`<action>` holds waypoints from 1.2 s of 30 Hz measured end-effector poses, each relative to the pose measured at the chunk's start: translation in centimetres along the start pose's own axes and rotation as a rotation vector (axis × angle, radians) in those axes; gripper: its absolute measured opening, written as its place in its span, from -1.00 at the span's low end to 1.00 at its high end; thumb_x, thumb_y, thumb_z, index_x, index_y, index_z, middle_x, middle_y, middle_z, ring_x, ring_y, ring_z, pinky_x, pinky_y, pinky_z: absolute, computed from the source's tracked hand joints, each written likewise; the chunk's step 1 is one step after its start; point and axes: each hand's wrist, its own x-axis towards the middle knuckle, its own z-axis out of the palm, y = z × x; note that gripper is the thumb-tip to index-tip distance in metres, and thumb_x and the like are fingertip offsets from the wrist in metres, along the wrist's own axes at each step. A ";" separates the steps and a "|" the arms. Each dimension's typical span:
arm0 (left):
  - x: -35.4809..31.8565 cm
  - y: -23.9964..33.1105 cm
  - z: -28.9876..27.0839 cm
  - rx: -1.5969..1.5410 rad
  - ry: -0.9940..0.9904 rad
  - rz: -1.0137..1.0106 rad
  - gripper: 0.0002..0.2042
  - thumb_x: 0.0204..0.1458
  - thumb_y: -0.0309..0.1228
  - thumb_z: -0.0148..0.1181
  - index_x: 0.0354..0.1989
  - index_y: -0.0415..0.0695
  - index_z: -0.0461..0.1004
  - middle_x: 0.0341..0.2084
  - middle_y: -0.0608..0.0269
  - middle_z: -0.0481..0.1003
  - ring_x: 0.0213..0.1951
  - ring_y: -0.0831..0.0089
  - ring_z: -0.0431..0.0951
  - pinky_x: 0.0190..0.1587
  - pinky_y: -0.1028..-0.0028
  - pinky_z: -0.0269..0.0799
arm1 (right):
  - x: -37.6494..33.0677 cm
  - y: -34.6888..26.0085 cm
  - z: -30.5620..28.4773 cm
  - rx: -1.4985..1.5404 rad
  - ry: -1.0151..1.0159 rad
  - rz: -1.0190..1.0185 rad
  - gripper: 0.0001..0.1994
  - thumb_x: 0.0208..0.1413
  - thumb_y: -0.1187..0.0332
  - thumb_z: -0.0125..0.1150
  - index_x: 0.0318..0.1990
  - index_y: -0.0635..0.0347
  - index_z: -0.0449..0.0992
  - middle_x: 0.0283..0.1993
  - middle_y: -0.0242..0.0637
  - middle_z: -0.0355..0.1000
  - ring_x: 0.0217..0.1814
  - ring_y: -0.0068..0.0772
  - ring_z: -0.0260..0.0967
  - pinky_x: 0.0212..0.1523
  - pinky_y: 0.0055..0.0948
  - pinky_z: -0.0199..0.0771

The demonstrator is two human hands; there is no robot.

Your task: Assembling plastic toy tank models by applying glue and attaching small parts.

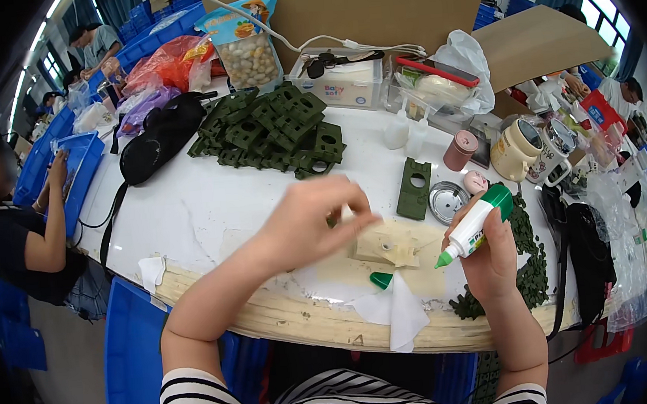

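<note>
My right hand (494, 264) grips a white and green glue bottle (474, 228), its green nozzle tilted down to the left. Blurred by motion, my left hand (314, 222) hovers over the middle of the table with its fingers pinched together; a small dark green bit shows between them, too smeared to name. Below it lies a pale block-like fixture (388, 246) on a beige patch of the tabletop. A small green cap (381, 279) rests just in front, beside a crumpled white tissue (407, 317) that hangs over the table edge.
Flat dark green plastic parts (268, 126) are heaped at the back; a single one (414, 187) lies nearer. Small green pieces (527, 262) spread at the right, by a round metal tin (447, 201). Mugs (517, 149) stand behind. A co-worker (36, 224) sits at far left.
</note>
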 end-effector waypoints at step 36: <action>-2.2 0.4 0.7 -0.744 -0.162 -0.114 -0.43 -0.08 -0.65 0.25 0.15 -0.26 0.21 0.05 0.19 0.32 0.07 0.46 0.41 0.13 0.41 0.36 | -0.7 -1.3 2.6 -0.597 -0.059 -0.572 -0.47 0.08 -0.09 0.18 -0.15 0.23 0.23 -0.30 -0.11 0.41 -0.18 -0.15 0.43 0.00 -0.13 0.42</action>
